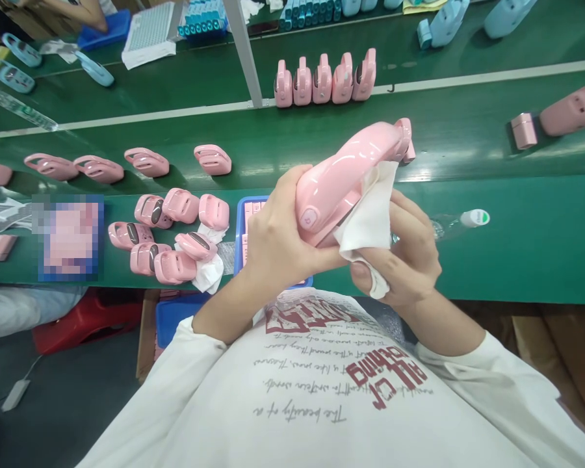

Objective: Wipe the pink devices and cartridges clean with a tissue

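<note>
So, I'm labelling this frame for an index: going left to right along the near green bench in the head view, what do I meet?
Small pink block, blue tray, cluster of pink housings, left hand, right hand, bottle cap.

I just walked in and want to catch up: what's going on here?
A person's left hand holds a glossy pink device, while the right hand holds a white cloth against its side. Five similar pink units stand in a row beyond them. Nearer, to the left, a cluster of pink units sits on the green bench. A clear bottle lies to the right.
</note>
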A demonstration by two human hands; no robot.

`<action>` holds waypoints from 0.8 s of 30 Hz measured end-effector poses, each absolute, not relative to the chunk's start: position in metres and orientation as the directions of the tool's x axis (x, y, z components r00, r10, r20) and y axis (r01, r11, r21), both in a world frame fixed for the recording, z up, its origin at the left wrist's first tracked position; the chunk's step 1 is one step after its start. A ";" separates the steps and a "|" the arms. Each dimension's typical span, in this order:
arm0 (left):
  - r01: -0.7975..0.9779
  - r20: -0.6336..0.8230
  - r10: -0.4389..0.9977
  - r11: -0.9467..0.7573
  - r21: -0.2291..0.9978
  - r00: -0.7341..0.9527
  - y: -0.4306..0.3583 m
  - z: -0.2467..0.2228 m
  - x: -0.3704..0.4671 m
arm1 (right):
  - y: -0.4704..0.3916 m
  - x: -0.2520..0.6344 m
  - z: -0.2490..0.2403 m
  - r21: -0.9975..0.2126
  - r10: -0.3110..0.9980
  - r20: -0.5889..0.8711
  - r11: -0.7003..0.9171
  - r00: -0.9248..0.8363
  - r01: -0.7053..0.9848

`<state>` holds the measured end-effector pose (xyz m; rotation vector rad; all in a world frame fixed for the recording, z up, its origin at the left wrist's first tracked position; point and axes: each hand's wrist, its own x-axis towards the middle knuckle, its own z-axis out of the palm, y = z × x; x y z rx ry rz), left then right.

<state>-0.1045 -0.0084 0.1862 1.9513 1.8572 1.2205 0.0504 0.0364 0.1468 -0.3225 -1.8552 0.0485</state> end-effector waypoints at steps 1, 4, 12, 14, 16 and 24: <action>0.746 0.432 0.893 -0.202 0.635 -0.126 -0.008 0.186 -0.105 | 0.036 0.048 0.148 -0.193 0.240 0.936 0.962 -0.259 0.194; 0.733 0.432 0.891 -0.201 0.650 -0.138 -0.007 0.185 -0.106 | 0.037 0.045 0.148 -0.185 0.228 0.940 0.966 -0.256 0.181; 0.625 0.348 0.918 -0.161 0.764 -0.189 -0.009 0.185 -0.104 | 0.043 0.061 0.132 -0.269 0.312 0.919 0.943 -0.242 0.195; 0.588 0.330 0.926 -0.166 0.792 -0.182 -0.010 0.183 -0.104 | 0.042 0.062 0.131 -0.284 0.323 0.918 0.941 -0.230 0.186; 0.552 0.298 0.939 -0.160 0.818 -0.171 -0.010 0.182 -0.105 | 0.040 0.062 0.130 -0.309 0.341 0.917 0.935 -0.206 0.176; 0.418 0.158 0.975 -0.081 0.905 -0.154 -0.011 0.181 -0.104 | 0.043 0.062 0.134 -0.517 0.539 0.839 0.832 -0.073 0.201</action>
